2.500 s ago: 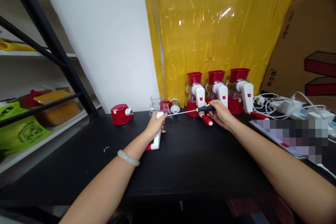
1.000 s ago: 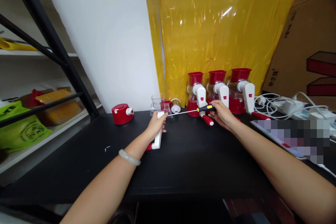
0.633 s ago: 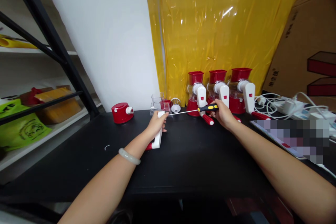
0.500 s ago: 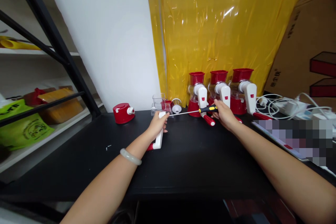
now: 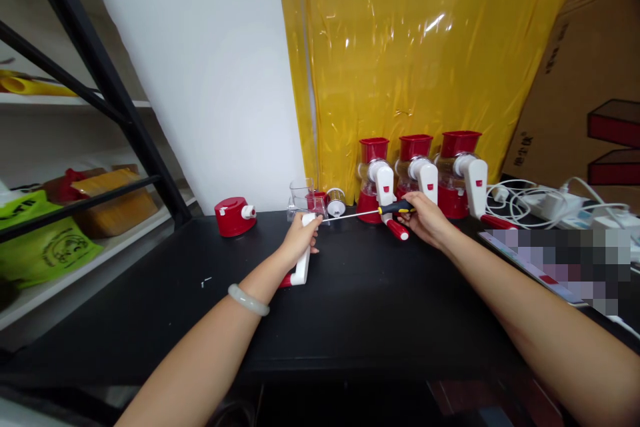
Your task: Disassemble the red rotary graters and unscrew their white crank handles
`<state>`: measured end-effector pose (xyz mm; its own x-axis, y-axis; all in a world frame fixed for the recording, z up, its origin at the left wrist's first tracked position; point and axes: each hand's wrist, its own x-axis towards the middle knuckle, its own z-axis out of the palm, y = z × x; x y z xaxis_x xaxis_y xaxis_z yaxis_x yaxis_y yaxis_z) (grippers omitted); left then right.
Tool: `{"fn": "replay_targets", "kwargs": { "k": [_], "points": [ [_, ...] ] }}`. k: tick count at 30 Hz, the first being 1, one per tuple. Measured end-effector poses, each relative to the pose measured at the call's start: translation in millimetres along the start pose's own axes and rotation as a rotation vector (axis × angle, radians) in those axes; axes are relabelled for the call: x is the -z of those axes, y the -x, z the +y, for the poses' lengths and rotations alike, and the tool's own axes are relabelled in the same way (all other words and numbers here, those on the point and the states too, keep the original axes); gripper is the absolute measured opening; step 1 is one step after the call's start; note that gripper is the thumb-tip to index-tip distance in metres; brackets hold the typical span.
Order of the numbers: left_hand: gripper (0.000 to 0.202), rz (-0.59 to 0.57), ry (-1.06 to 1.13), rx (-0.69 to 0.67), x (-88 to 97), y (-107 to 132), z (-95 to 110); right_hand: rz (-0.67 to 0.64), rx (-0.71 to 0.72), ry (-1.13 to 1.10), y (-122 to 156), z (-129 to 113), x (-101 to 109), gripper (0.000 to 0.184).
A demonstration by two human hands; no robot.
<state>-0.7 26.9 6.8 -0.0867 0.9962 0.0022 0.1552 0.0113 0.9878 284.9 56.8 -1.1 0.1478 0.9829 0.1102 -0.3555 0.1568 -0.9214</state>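
My left hand (image 5: 300,235) is closed around a white crank handle (image 5: 301,268) with a red grip, held above the black table. In my right hand (image 5: 424,215) is a screwdriver (image 5: 395,207) with a black and yellow handle, lying nearly level. Its long shaft points left and the tip meets the upper end of the crank handle; the exact contact is hidden by my fingers. Just behind my left hand stand a clear plastic housing (image 5: 301,193) and a metal grater drum (image 5: 336,202). A red base (image 5: 235,217) with a white knob sits to the left.
Three assembled red and white rotary graters (image 5: 375,180) line the back right. White cables and a power strip (image 5: 555,203) lie beyond them, with a tablet (image 5: 535,267) in front. Small white bits (image 5: 206,281) lie on the black table (image 5: 360,320). Shelves (image 5: 90,260) stand left.
My right hand has shifted its fingers slightly on the screwdriver handle. The left hand and the crank handle stay in place.
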Motion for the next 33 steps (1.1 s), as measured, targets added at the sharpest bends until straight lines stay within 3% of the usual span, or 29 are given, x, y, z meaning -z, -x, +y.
{"fn": "replay_targets", "kwargs": {
  "k": [7, 12, 15, 24, 29, 33],
  "points": [
    [0.034, -0.032, 0.023, -0.011, -1.5, 1.2, 0.2, -0.003, 0.047, -0.064, -0.5, 1.0, 2.3, 0.018],
    [0.043, -0.07, 0.119, -0.029, 0.7, -2.8, -3.4, -0.003, 0.071, 0.128, -2.7, 5.5, 7.0, 0.036],
    [0.047, -0.075, 0.126, -0.044, 2.0, -5.1, -5.7, -0.037, 0.037, 0.129, -2.0, 7.0, 7.9, 0.038],
    [0.041, -0.049, 0.117, -0.046, 1.7, -3.9, -4.8, 0.007, -0.025, -0.04, 1.2, 0.3, -1.1, 0.013],
    [0.041, -0.062, 0.093, -0.027, -0.9, 0.3, -2.1, -0.018, 0.004, -0.105, -0.1, -0.2, 1.3, 0.014],
    [0.039, -0.054, 0.09, -0.011, -0.6, 0.2, -0.2, 0.015, 0.096, 0.023, -4.5, 5.8, 5.2, 0.023]
  ]
}}
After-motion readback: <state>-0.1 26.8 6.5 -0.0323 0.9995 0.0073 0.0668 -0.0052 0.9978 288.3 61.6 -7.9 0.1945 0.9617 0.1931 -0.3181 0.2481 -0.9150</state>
